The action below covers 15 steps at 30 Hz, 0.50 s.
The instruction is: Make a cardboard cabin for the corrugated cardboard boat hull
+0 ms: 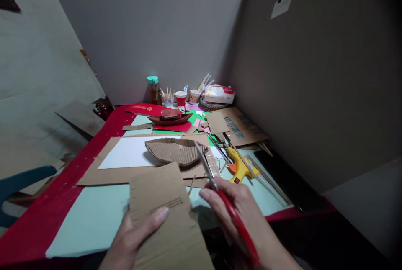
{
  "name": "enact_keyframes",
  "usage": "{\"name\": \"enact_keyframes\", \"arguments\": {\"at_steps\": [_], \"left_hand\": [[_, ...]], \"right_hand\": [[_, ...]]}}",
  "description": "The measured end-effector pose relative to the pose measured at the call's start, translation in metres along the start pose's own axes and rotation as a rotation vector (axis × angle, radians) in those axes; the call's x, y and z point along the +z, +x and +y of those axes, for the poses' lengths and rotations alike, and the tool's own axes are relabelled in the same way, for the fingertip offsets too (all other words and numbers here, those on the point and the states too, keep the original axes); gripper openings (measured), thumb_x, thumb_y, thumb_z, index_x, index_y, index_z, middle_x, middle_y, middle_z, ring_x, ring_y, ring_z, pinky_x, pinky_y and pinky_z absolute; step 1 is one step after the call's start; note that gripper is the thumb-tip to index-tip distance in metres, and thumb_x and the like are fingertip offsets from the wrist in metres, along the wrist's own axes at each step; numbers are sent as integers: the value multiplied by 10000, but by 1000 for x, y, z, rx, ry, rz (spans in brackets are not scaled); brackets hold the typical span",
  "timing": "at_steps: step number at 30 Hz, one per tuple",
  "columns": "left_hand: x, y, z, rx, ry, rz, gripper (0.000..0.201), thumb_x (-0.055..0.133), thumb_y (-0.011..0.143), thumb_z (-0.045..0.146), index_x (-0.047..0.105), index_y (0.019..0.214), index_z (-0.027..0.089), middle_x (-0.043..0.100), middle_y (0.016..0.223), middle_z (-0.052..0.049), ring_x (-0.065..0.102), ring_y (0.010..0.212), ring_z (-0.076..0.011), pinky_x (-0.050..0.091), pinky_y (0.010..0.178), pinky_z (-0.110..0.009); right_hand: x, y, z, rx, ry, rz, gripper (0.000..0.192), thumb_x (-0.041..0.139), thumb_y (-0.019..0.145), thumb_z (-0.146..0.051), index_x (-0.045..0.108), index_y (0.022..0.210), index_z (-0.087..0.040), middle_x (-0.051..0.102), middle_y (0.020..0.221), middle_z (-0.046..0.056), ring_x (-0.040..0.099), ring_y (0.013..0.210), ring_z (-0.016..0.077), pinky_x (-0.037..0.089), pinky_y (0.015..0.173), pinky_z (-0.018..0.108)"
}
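My left hand (138,232) grips a flat piece of cardboard (163,186), its thumb pressed on top near some drawn dark lines. In my right hand (235,203) is a pair of scissors (232,213) with red handles, its blades pointing up and away, just right of the cardboard and apart from it. The blades look closed or nearly so. Beyond the cardboard, a boat hull made of corrugated cardboard (174,151) lies on a white sheet (122,153). The scissor tip overlaps the hull's right end in view; I cannot tell whether they touch.
A yellow glue gun (240,167) lies at the right, beside a black flat object (276,178). Farther back stand a finished brown boat model (171,117), a red cup (181,99), a bottle (153,90) and a tissue pack (219,94). Cardboard scraps (217,122) lie around; walls enclose the table.
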State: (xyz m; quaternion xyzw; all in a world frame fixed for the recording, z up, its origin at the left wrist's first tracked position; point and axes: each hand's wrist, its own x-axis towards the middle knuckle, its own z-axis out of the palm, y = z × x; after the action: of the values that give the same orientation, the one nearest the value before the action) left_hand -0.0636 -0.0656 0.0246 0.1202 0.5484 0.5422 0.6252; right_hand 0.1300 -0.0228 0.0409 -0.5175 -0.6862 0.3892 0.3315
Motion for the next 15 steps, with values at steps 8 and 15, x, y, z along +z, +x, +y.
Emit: {"name": "enact_keyframes", "arguments": {"at_steps": [8, 15], "left_hand": [[-41, 19, 27, -115, -69, 67, 890, 876, 683, 218, 442, 1460, 178, 824, 855, -118, 783, 745, -395, 646, 677, -509], [-52, 20, 41, -133, -224, 93, 623, 727, 788, 144, 534, 1381, 142, 835, 857, -53, 782, 693, -314, 632, 663, -406]], "right_hand": [[-8, -1, 16, -196, -338, 33, 68, 550, 905, -225, 573, 965, -204, 637, 767, 22, 595, 637, 179, 466, 596, 282], [31, 3, 11, -182, -638, -178, 383, 560, 857, -133, 578, 1238, -165, 675, 1068, 142, 696, 858, 271, 583, 704, 388]]}}
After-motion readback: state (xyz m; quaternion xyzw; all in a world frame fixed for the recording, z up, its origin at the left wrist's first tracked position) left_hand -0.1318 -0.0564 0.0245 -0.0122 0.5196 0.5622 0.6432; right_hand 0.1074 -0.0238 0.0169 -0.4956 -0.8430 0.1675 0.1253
